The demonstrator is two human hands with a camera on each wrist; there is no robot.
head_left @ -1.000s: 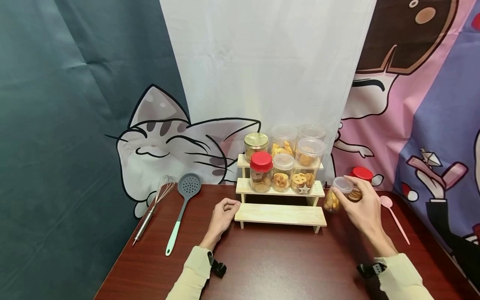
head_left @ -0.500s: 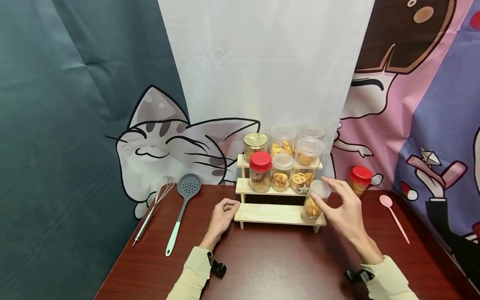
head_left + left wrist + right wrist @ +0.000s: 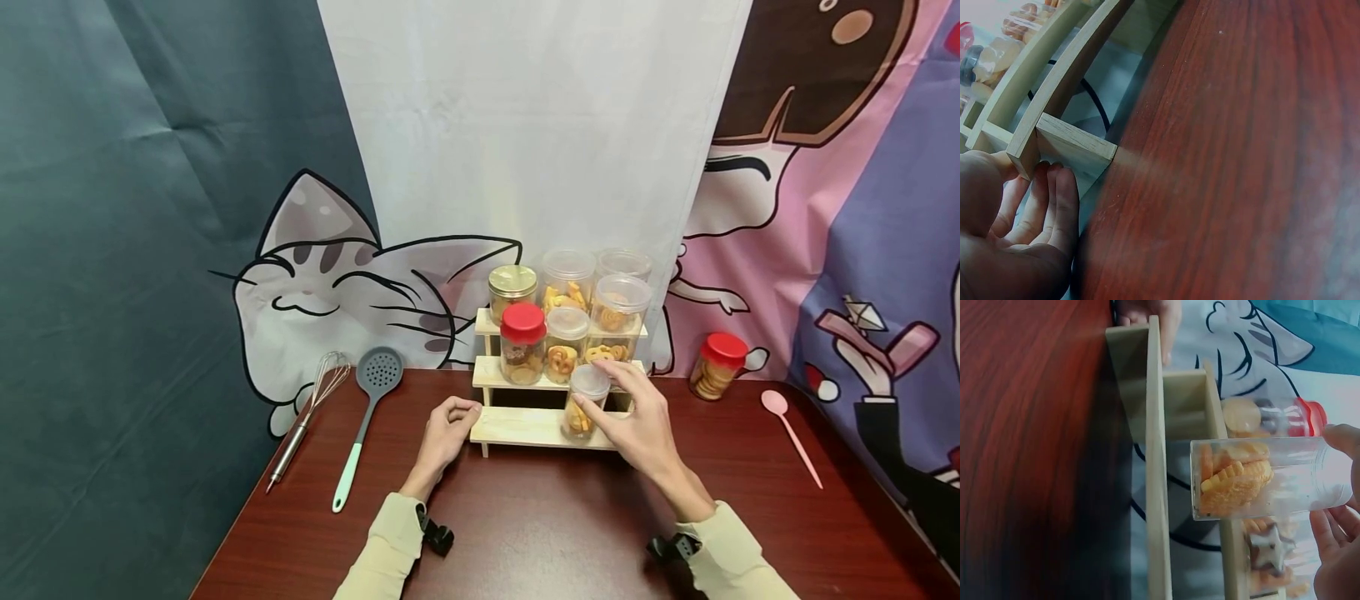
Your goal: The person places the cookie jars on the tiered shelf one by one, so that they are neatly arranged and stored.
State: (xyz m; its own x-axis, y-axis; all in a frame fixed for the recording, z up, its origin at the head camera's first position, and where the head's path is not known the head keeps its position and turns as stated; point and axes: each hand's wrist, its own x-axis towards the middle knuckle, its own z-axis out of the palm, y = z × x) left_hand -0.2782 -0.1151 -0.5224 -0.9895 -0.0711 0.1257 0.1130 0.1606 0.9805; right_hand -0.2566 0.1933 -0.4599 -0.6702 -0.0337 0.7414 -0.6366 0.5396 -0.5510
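A three-step wooden display rack (image 3: 517,426) stands on the table. My left hand (image 3: 442,433) pinches the left end of its lowest step; in the left wrist view the thumb is above the board (image 3: 1054,103) and the fingers below. My right hand (image 3: 647,423) grips a clear-lidded jar of yellow biscuits (image 3: 581,415) near its lid, between thumb and fingers. In the right wrist view a small gap separates the biscuit jar (image 3: 1235,479) from the lowest step (image 3: 1156,487). Behind it on the middle step are a red-lidded jar (image 3: 522,346) and a pretzel jar (image 3: 564,358).
A gold-lidded jar (image 3: 512,287) and several clear jars fill the top step. At right on the table stand a red-lidded cookie jar (image 3: 716,371) and a pink spoon (image 3: 791,437). A whisk (image 3: 303,425) and a slotted turner (image 3: 363,417) lie at left.
My right hand has carried the biscuit jar leftward from the table beside the rack to over the lowest step's right half. My left hand has stayed at the step's end.
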